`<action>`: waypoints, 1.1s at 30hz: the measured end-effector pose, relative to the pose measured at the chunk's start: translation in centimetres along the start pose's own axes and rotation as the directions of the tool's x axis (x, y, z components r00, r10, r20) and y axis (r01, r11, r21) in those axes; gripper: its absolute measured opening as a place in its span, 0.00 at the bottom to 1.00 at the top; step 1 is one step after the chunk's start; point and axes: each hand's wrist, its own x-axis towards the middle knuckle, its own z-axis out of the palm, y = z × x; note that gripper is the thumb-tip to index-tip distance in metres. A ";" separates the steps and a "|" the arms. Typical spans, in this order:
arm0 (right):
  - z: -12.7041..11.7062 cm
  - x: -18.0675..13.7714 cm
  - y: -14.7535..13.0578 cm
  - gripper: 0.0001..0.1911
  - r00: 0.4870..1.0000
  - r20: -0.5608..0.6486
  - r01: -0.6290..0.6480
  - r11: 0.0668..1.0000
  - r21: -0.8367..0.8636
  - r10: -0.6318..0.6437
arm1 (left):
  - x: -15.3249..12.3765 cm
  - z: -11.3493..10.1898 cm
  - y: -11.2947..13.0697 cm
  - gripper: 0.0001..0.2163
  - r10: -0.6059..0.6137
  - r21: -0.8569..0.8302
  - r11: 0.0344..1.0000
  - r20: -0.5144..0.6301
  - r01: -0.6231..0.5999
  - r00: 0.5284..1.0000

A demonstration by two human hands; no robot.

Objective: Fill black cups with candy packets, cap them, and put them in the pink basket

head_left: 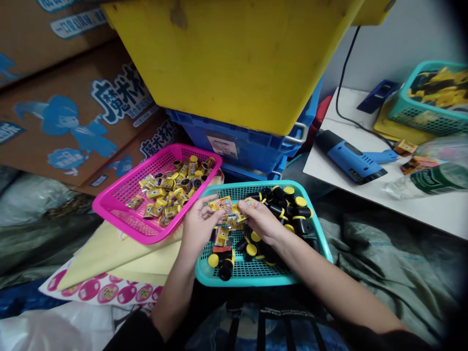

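My left hand [200,220] pinches a small printed yellow-and-pink label [224,204] between thumb and fingers. My right hand [261,220] grips a similar small yellow label piece [243,210] close beside it; whether the two pieces are joined I cannot tell. Both hands are over a turquoise basket [320,229]. In it lie several black containers with yellow caps [250,250] and a few loose printed labels [221,237]. To the left, a pink basket [109,208] holds many small containers wrapped in yellow labels [180,196].
A yellow bin [234,63] rests on blue crates [234,134] straight ahead. Cardboard boxes [32,112] are stacked left. On the white table [365,197] at right are a blue heat gun [351,158], a bottle [435,181] and another turquoise basket [413,109]. Yellow sheets [120,258] lie under the pink basket.
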 end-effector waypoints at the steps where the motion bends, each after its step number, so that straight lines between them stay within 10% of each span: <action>1: -0.1 0.0 -0.1 0.19 1.000 -0.015 0.005 1.000 0.026 -0.005 | 0.0 -0.5 -0.1 0.20 0.001 0.071 0.997 0.000 -0.001 1.000; 5: 0.7 0.1 0.2 0.19 0.996 -0.074 0.060 0.991 0.116 -0.052 | -0.3 -0.3 -0.5 0.19 0.087 0.209 0.974 -0.002 -0.084 0.996; 10: 2.6 -0.1 1.0 0.19 0.993 -0.085 0.099 0.981 0.167 -0.086 | -0.9 2.0 0.0 0.23 0.100 -0.013 0.995 0.046 -0.099 0.994; 16: 1.4 -0.5 -1.3 0.15 0.979 0.055 0.201 0.883 -0.424 -0.196 | -0.9 0.3 1.1 0.27 -0.001 -0.023 1.000 0.176 0.005 0.984; 24: 1.6 0.9 -2.0 0.20 0.962 0.095 0.269 0.840 -0.470 -0.255 | -0.1 1.5 0.6 0.20 0.093 -0.203 0.976 0.060 -0.079 0.994; 26: 0.9 1.6 -2.4 0.20 0.948 0.141 0.298 0.635 -0.713 -0.287 | 0.2 1.5 0.5 0.15 0.086 -0.214 0.972 -0.046 -0.094 0.995; 30: -0.7 3.4 -2.4 0.13 0.980 0.185 0.167 -0.215 -0.962 -0.067 | 0.4 0.7 0.2 0.10 0.072 -0.182 0.978 -0.155 -0.100 0.985; 33: -1.0 4.7 -1.2 0.16 0.988 0.141 0.155 -0.372 -0.915 0.064 | 0.1 0.4 -0.1 0.09 0.049 -0.167 0.983 -0.152 -0.075 0.987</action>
